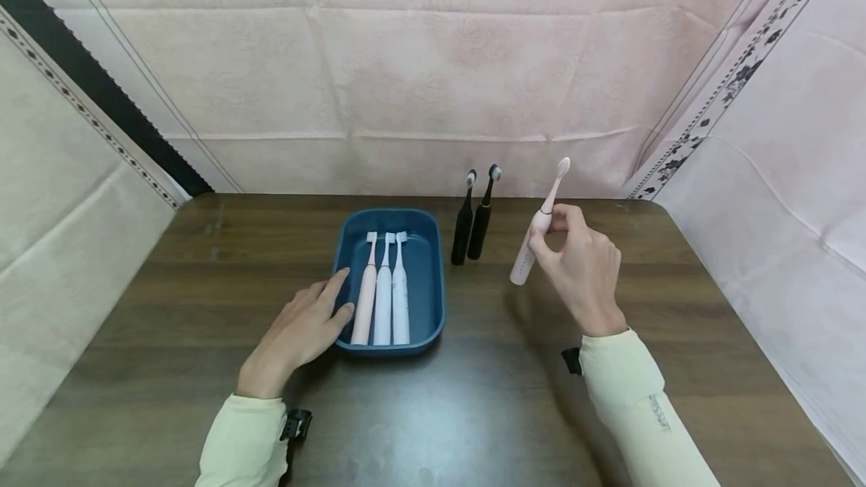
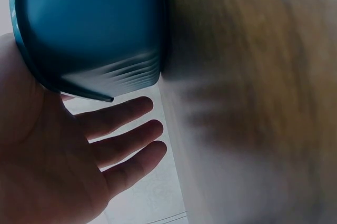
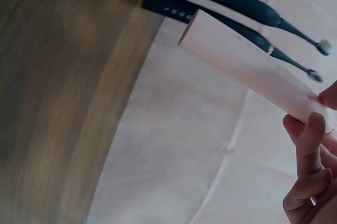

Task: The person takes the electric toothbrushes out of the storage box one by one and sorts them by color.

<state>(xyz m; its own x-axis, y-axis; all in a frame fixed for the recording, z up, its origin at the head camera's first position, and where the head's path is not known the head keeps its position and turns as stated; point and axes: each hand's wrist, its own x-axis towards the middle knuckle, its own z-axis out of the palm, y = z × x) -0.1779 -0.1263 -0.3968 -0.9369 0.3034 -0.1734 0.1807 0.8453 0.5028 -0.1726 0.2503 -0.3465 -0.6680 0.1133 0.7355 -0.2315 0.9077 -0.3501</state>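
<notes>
fingers of the right hand point(image 1: 582, 265) pinch a pale pink electric toothbrush point(image 1: 524, 261) near the top of its handle, while those of the left hand point(image 1: 298, 333) lie extended and relaxed, clenching nothing. the wood-grain desk point(image 1: 433, 427) carries everything, a flat footing that suits slim handles. next in size, the blue tray point(image 1: 425, 276) sits well to the left of the held brush; its raised walls probably keep the three pale toothbrushes point(image 1: 383, 307) inside from rolling off. they lie side by side, heads all toward the far end, an order that likely saves room. smaller again, two black electric toothbrushes point(image 1: 480, 230) are close together between the tray and the held one, and appear to stand on their bases. the pink brush seems to be off the desk, tilted, head high and base free, presumably because a grip so far up leaves the lower handle clear.

as for pose, both forearms, in pale sleeves point(image 1: 243, 442), reach forward from the near side, well apart. the left hand's thumb and forefinger rest at the tray's left rim, perhaps to steady it, the other three fingers spread outside the wall. the right hand sets thumb against forefinger across the handle, its remaining fingers folded loosely.
</notes>
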